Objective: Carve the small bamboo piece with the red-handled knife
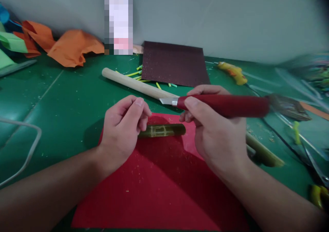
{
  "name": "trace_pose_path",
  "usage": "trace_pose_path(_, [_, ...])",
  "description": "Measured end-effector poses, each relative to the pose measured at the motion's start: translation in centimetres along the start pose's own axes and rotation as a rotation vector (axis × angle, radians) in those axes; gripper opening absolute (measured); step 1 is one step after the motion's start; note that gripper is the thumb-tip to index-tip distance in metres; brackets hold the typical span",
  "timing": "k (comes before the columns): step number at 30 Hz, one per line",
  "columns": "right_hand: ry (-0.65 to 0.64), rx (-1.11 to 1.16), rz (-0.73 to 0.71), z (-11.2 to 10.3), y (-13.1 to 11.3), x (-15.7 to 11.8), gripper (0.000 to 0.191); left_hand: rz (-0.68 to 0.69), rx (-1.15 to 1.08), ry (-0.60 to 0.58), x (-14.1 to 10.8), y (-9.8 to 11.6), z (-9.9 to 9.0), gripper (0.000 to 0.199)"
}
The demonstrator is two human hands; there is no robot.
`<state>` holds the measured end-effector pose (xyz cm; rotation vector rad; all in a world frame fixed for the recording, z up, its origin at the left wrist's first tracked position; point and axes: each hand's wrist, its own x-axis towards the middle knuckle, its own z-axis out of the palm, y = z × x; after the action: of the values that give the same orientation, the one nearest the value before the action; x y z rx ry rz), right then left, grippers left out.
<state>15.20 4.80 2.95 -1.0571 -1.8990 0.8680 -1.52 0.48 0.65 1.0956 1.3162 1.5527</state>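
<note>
My right hand (218,132) holds a carving knife (228,105) with a thick red handle, its short angled blade pointing left. On the red sheet (154,184) lies a short dark green bamboo piece (167,130) with pale scored lines around it. My left hand (125,125) is closed, its thumb pressed to the curled fingers, over the left end of the bamboo. That end is hidden, and I cannot make out anything inside the fingers. The knife blade is above the bamboo, apart from it.
Behind my hands lie a pale wooden stick (131,83) and a dark brown sheet (176,64). A yellow-handled tool (231,72) with a cord, a longer bamboo piece (267,153) and scissors (318,170) are on the right. Crumpled orange paper (77,47) sits back left.
</note>
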Motion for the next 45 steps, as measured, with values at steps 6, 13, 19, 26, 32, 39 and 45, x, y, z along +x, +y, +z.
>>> trace_pose_path(6, [0.156,0.189,0.139,0.7,0.1,-0.2,0.016,-0.009,0.034,-0.01,0.2,-0.2,0.0,0.035])
trace_pose_path(13, [0.191,0.296,0.235,2.0,0.0,-0.6,0.013,0.029,0.05,-0.034,0.4,-0.3,0.0,0.033])
trace_pose_path(19, [0.25,0.25,0.18,2.0,-0.9,0.2,0.017,0.025,0.078,-0.021,0.6,-0.3,0.1,0.033])
trace_pose_path(26, [0.194,0.24,0.214,2.2,-1.6,0.6,0.026,-0.011,0.048,-0.008,0.3,-0.3,0.2,0.032])
trace_pose_path(32, [0.185,0.247,0.248,3.1,-1.0,0.2,0.018,-0.055,-0.048,0.003,0.1,-0.5,0.3,0.035])
trace_pose_path(39, [0.168,0.216,0.29,2.9,-1.2,0.5,0.019,-0.057,-0.075,0.004,0.2,-0.5,0.4,0.035])
trace_pose_path(45, [0.095,0.158,0.31,2.6,-1.3,0.8,0.021,-0.045,-0.13,-0.011,0.0,-0.6,0.3,0.035])
